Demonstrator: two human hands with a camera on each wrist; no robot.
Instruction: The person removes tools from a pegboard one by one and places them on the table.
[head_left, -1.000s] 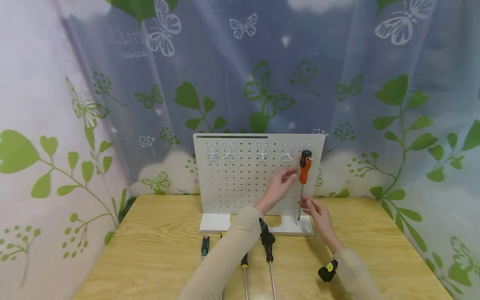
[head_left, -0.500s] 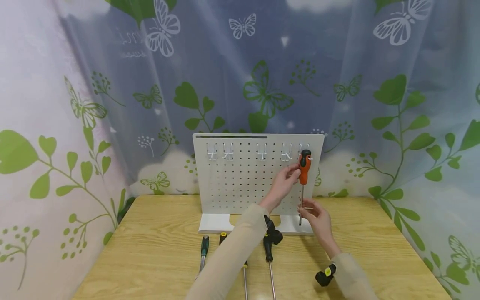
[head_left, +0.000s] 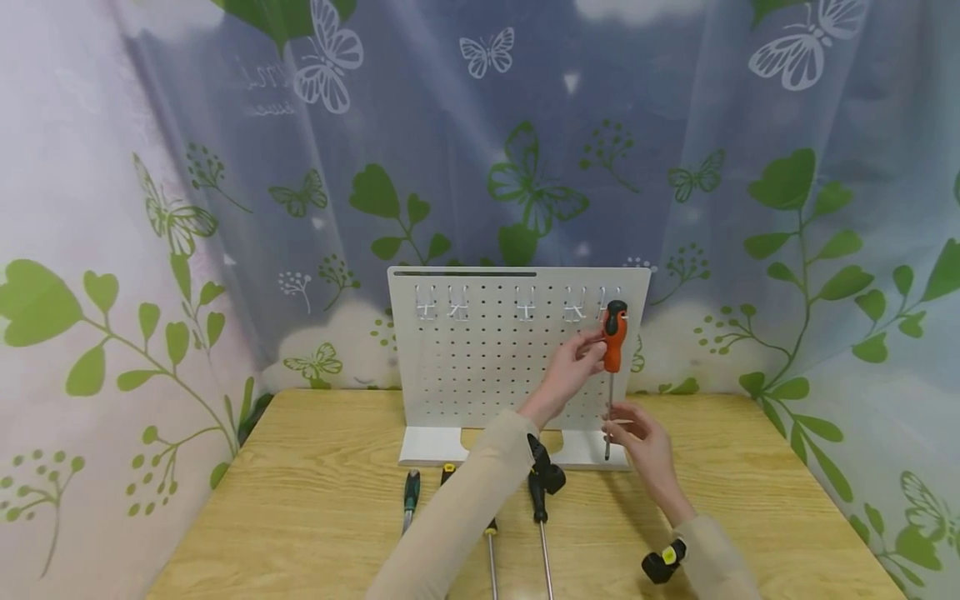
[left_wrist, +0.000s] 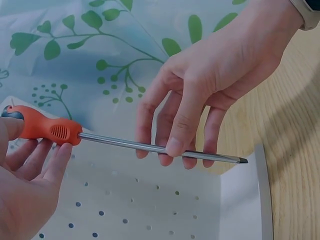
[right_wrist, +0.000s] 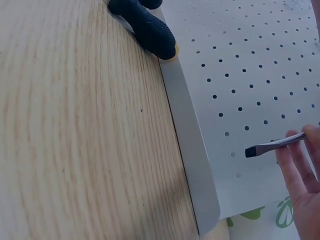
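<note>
A flat-tip screwdriver (head_left: 615,343) with an orange and black handle hangs tip down before the right side of the white pegboard (head_left: 480,358). My left hand (head_left: 564,375) holds its handle, thumb on one side and fingers beneath in the left wrist view. Lower down, my right hand (head_left: 647,450) pinches the metal shaft (left_wrist: 120,143) between thumb and fingers. A prong of the rightmost hook (head_left: 624,317) shows at the top of the handle; how far it passes through the handle is hard to see. The dark tip (right_wrist: 251,151) sticks out past the right fingers.
Several white double hooks (head_left: 525,308) line the pegboard's upper part. On the wooden table (head_left: 322,500) in front lie a green-black handled tool (head_left: 411,493), a yellow-black handle (head_left: 447,472) and a long black-handled screwdriver (head_left: 538,500). The left sleeve covers part of them.
My left hand has come from beside the handle onto it. My right fingers have closed on the shaft. The screwdriver has shifted slightly right and its tip slightly lower.
</note>
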